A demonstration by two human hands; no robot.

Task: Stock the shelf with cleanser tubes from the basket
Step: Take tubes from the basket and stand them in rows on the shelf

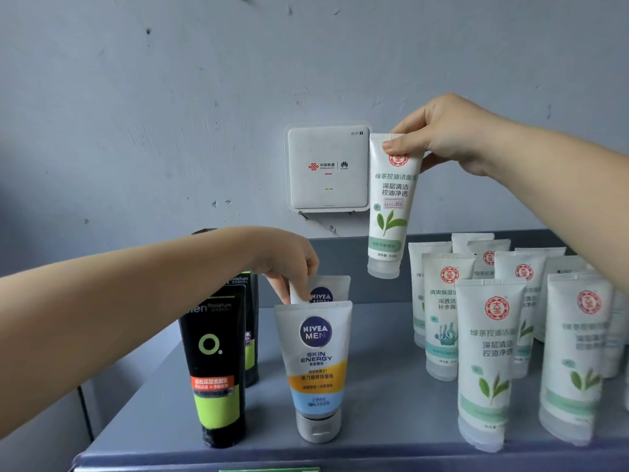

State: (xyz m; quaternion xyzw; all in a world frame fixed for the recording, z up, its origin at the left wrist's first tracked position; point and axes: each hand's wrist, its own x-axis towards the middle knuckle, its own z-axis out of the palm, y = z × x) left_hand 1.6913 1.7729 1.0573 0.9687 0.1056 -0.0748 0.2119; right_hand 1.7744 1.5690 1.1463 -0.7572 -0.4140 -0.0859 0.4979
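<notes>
Cleanser tube (pixel 391 206) pinched at crimp by right hand (pixel 452 134), hanging above shelf (pixel 384 396); left hand (pixel 289 264) pinching rear Nivea tube (pixel 321 289) — bump risk: front tube (pixel 316 366) topples, dominoes w/ neighbors.

Two black tubes (pixel 215 362) and two Nivea tubes (pixel 316 366) stand on the shelf (pixel 384 396). At least nine white tubes (pixel 486 362), one of them held aloft. One router (pixel 327 168) on the wall.
</notes>
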